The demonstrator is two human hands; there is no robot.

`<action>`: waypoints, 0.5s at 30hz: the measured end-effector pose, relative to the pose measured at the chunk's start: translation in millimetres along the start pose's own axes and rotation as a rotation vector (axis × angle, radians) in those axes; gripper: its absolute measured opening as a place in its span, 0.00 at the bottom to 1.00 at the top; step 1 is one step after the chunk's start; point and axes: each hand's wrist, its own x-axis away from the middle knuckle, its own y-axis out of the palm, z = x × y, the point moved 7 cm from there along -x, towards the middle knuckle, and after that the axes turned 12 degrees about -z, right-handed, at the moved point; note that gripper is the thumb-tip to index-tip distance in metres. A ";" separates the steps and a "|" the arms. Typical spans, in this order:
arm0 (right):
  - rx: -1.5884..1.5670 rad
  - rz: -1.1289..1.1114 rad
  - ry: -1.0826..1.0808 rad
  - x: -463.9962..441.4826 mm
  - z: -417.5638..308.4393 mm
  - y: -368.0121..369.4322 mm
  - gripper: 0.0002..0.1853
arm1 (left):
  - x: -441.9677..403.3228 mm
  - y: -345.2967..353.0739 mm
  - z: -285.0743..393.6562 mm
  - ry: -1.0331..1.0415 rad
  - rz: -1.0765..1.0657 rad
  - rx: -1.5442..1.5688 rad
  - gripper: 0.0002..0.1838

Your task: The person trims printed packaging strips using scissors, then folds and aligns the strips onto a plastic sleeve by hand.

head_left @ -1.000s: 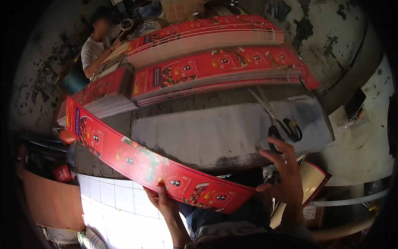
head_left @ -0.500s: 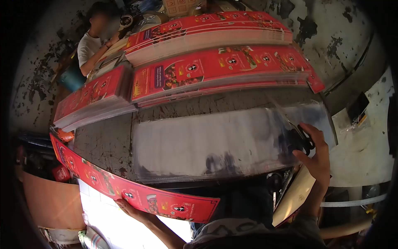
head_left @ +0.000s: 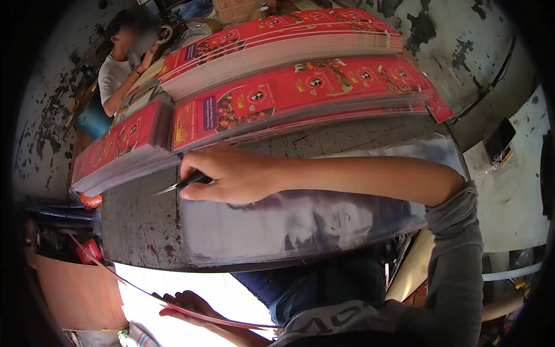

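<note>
Scissors (head_left: 195,180) with black handles are gripped in my right hand (head_left: 234,173), the pointed metal blade aimed left over the bare tabletop. My right forearm crosses above a stack of clear plastic sheets (head_left: 272,231) lying along the near edge of the table. Below the table edge, my left hand (head_left: 193,306) holds a long red printed sheet (head_left: 124,280), turned almost edge-on so its print hardly shows. Part of the left hand lies behind that sheet.
Tall stacks of red printed sheets stand on the worn dark table (head_left: 139,217): a middle stack (head_left: 283,95), a rear stack (head_left: 289,49) and a left stack (head_left: 115,144). Another person (head_left: 118,78) sits at the back left, beside a blue-green bucket (head_left: 92,124).
My right hand has swung left with the scissors, from the right end of the plastic stack to its left end. The red sheet in my left hand has dropped lower and tipped edge-on.
</note>
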 end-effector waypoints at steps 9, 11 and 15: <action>0.232 -0.272 -0.129 -136.8 32.4 100.5 0.27 | 4.4 -12.1 3.8 0.014 0.082 -0.025 0.29; 0.243 -0.291 -0.101 -128.1 43.6 93.9 0.30 | 1.7 -12.7 4.0 0.019 0.099 -0.030 0.29; 0.196 -0.462 0.072 -61.8 72.7 46.6 0.40 | -1.7 -13.1 3.5 0.013 0.129 -0.033 0.29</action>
